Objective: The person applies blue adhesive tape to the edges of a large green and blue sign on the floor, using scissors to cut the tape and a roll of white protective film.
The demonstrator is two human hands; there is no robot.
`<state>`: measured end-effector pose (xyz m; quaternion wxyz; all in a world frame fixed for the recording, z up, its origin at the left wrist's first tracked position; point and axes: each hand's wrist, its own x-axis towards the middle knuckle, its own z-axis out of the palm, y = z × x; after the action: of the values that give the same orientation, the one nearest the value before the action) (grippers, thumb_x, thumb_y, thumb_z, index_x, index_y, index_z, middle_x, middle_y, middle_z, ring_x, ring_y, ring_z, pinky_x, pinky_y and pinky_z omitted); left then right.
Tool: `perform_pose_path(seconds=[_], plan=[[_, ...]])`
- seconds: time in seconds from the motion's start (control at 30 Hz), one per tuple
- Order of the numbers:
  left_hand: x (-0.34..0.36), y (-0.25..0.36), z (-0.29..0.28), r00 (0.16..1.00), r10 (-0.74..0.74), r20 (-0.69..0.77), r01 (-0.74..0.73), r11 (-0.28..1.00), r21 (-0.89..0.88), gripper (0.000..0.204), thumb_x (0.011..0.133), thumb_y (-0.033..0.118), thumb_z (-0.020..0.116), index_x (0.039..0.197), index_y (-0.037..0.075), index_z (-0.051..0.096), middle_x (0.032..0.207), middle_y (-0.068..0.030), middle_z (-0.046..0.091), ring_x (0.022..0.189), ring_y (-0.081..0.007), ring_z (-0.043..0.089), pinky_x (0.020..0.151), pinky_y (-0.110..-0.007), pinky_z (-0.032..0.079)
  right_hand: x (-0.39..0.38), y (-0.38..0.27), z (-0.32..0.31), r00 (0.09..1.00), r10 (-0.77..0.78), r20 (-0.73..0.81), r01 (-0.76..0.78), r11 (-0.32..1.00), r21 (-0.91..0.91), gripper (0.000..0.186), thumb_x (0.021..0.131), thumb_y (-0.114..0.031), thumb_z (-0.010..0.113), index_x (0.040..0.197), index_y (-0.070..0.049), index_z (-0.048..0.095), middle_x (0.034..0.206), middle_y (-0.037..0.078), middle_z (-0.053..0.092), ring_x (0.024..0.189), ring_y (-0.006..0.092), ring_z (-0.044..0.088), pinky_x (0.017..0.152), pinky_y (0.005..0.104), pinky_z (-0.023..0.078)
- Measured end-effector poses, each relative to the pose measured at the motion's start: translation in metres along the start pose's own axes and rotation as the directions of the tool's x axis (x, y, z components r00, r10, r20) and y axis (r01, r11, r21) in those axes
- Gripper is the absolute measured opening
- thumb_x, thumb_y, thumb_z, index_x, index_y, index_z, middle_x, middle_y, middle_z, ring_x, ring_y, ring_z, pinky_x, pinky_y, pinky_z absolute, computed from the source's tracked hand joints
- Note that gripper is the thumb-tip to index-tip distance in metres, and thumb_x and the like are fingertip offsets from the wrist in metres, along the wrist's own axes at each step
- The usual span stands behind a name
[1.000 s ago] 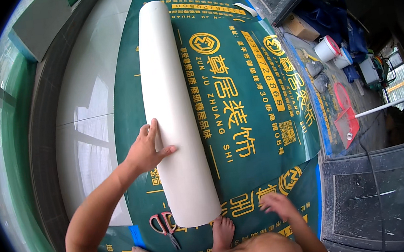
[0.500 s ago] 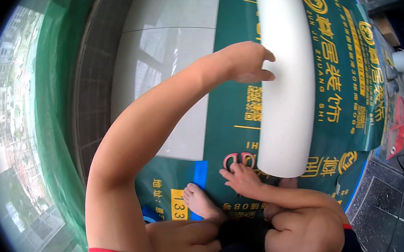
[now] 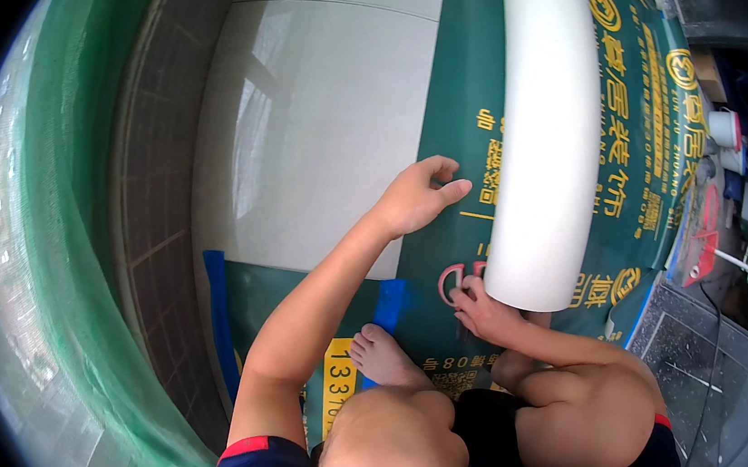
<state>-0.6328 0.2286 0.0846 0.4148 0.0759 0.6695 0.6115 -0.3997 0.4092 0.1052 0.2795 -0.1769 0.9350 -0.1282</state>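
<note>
Smooth white cylindrical roll (image 3: 545, 124) may shift onto the right hand (image 3: 489, 314) at the pink-handled scissors (image 3: 444, 281) — grip unclear — because the left hand (image 3: 420, 198), loosely open, leaves it unbraced.

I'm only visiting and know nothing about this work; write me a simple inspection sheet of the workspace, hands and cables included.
Surface: green printed sheet beside pale glossy floor tiles; blue tape strip at their border.
Things at hand: long white cylindrical roll lying on the sheet; pink-handled scissors near its lower end, blades hidden.
Clutter: red dustpan and white round bucket, both at right.
Left hand: appears empty, thumb and fingers apart, clear of the roll.
Right hand: fingers at the scissors' handles; grip unclear.
Cables: thin dark cable at right.
Surroundings: green mesh netting at left; dark speckled panel lower right.
</note>
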Motion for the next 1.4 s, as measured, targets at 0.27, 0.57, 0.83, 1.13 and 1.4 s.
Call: perform_pose_path(seconds=[0.27,0.57,0.83,1.13,1.4], plan=[[0.034,0.031,0.057,0.997,0.048,0.059,-0.044,0.997,-0.068,0.07,0.097,0.039,0.069,0.146,-0.007,0.046,0.138,-0.0241,0.058,0.123,-0.03,0.062,0.102,-0.041,0.052,-0.056,0.048,0.001,0.878,-0.478,0.026,0.478,0.878,0.001,0.029,0.083,-0.014,0.066,0.111,-0.012,0.061,0.122,0.009,0.052,0.113,0.0315,0.054,0.09,0.043,0.051],[0.019,0.013,0.023,0.988,0.09,-0.122,-0.076,0.991,0.113,0.062,0.097,0.032,0.071,0.144,-0.002,0.05,0.138,-0.023,0.059,0.12,-0.031,0.064,0.098,-0.04,0.053,-0.141,0.117,0.018,0.988,-0.129,-0.085,0.137,0.985,0.103,0.036,0.073,-0.015,0.073,0.108,-0.011,0.063,0.116,0.013,0.052,0.113,0.0339,0.057,0.094,0.0447,0.053],[-0.036,0.07,-0.015,0.927,0.075,-0.368,0.063,0.935,0.35,0.043,0.099,0.027,0.068,0.126,-0.006,0.063,0.119,-0.0136,0.068,0.109,-0.0207,0.064,0.096,-0.035,0.05,-0.186,0.217,0.015,0.58,0.757,-0.301,-0.293,0.539,0.79,0.03,0.075,-0.01,0.076,0.102,-0.009,0.062,0.112,0.013,0.051,0.094,0.0278,0.064,0.083,0.0375,0.055],[-0.024,0.249,0.158,0.984,0.138,-0.115,-0.019,0.714,0.7,0.038,0.098,0.025,0.071,0.123,-0.003,0.066,0.118,-0.018,0.071,0.113,-0.0284,0.069,0.102,-0.04,0.053,-0.267,0.373,0.035,0.45,0.891,-0.059,-0.377,0.249,0.892,0.052,0.085,-0.012,0.074,0.132,-0.005,0.053,0.119,0.019,0.059,0.099,0.0319,0.065,0.084,0.0435,0.056],[0.059,0.26,0.336,0.955,-0.169,0.244,-0.173,0.35,0.921,0.041,0.096,0.028,0.073,0.126,0.002,0.066,0.123,-0.019,0.069,0.115,-0.0321,0.068,0.1,-0.041,0.055,-0.296,0.382,0.028,0.662,0.58,-0.475,-0.28,0.779,0.561,0.042,0.083,-0.013,0.072,0.123,-0.005,0.063,0.134,0.018,0.051,0.128,0.0388,0.048,0.107,0.0504,0.042]])
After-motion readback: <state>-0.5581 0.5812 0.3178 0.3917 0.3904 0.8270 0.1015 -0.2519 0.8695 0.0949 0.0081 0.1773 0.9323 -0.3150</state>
